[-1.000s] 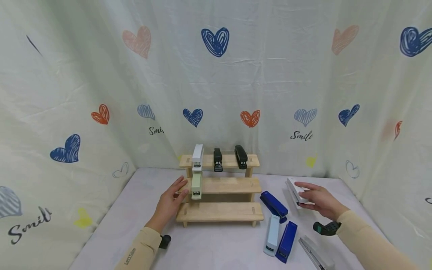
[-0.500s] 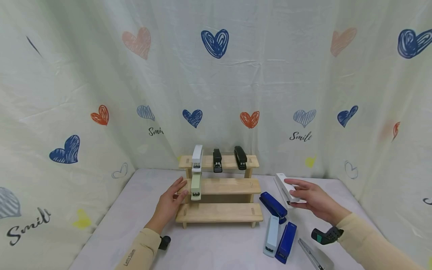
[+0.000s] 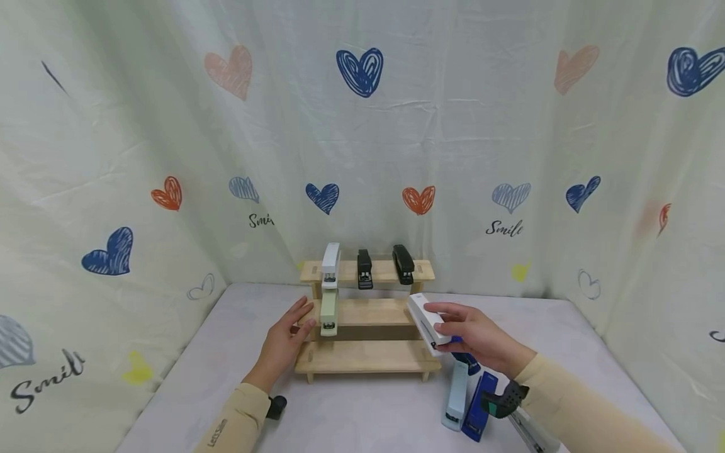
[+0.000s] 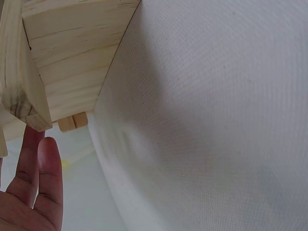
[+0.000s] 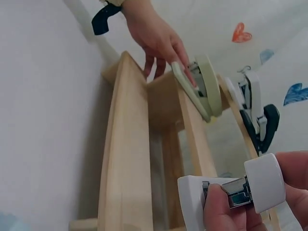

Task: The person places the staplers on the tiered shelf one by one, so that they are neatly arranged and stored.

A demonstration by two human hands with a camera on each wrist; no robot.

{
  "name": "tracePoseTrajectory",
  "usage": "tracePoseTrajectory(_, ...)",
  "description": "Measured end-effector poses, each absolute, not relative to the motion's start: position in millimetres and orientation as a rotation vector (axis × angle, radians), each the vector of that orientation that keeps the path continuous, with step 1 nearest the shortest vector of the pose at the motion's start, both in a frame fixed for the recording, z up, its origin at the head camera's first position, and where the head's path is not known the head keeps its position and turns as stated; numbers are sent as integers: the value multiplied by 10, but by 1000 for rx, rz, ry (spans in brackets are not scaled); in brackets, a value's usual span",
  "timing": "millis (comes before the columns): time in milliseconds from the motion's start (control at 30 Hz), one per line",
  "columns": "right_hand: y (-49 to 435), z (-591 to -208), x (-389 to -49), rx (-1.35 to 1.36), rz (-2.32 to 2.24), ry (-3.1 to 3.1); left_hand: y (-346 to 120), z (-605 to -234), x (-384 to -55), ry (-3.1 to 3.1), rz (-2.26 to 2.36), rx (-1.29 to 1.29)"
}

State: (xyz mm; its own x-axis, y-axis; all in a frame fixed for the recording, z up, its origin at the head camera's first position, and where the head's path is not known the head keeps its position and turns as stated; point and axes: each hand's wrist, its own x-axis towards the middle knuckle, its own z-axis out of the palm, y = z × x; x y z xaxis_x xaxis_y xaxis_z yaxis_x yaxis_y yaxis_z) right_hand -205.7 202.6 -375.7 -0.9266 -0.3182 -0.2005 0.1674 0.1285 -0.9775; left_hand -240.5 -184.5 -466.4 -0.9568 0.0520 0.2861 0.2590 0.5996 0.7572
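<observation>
My right hand (image 3: 472, 333) pinches a white stapler (image 3: 427, 319) by its sides, held up at the right end of the wooden display shelf (image 3: 368, 357). In the right wrist view, thumb and fingers sit around the stapler's front end. At the shelf's left side, my left hand (image 3: 286, 340) holds the end of the middle tier, with fingers on both sides of the board (image 4: 29, 91). Just beside it, a pale green stapler (image 3: 329, 313) stands on that tier. On the top tier are a white stapler (image 3: 331, 264), a small black stapler (image 3: 365, 270) and a larger black stapler (image 3: 404, 264).
Right of the shelf lie a light blue stapler (image 3: 455, 396), a blue stapler (image 3: 480, 406) and another blue stapler (image 3: 466, 362) partly behind my right hand. A grey-and-white stapler (image 3: 527, 431) lies under my right forearm. A curtain with printed hearts (image 3: 362, 138) hangs behind the table.
My right hand has lifted the white stapler off the table's right side and carried it left to the shelf's right end. The left hand has stayed in place.
</observation>
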Motion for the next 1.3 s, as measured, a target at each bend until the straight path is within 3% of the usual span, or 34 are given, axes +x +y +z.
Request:
tracePoseTrajectory(600,1120,-3824,-2256,-191,-1964,1934,-1853,-4675,-2422,-2571,-1286,-274)
tracePoseTrajectory(1300,829,-3839,-2291,-223,-1951,2042,-1855,-4653,-2422,-2585,-1282,-292)
